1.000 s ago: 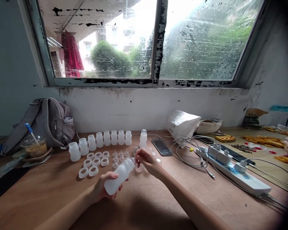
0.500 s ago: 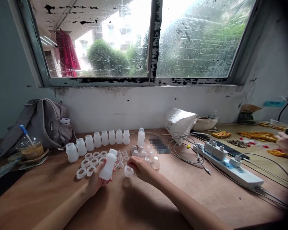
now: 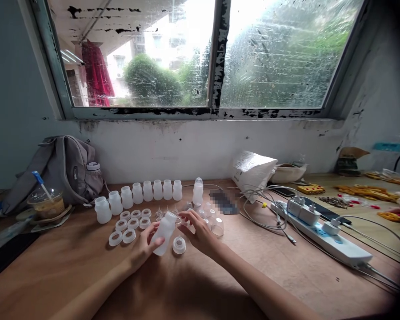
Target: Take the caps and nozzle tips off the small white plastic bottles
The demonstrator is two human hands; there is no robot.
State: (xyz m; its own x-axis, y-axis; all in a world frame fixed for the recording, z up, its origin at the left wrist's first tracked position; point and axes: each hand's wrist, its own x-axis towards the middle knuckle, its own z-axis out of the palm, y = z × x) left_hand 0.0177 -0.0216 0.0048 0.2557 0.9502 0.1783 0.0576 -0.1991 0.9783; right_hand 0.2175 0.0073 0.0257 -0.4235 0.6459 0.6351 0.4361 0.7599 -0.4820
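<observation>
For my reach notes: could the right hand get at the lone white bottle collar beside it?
Probably yes: the white bottle collar lies close to the right hand with nothing visible between, and the tilted bottle leaves it uncovered.

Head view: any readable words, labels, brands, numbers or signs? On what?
None readable.
White bag: small dark marks, too small to read.
Pixelated phone: nothing legible.
Bottle in left hand: no text visible.
</observation>
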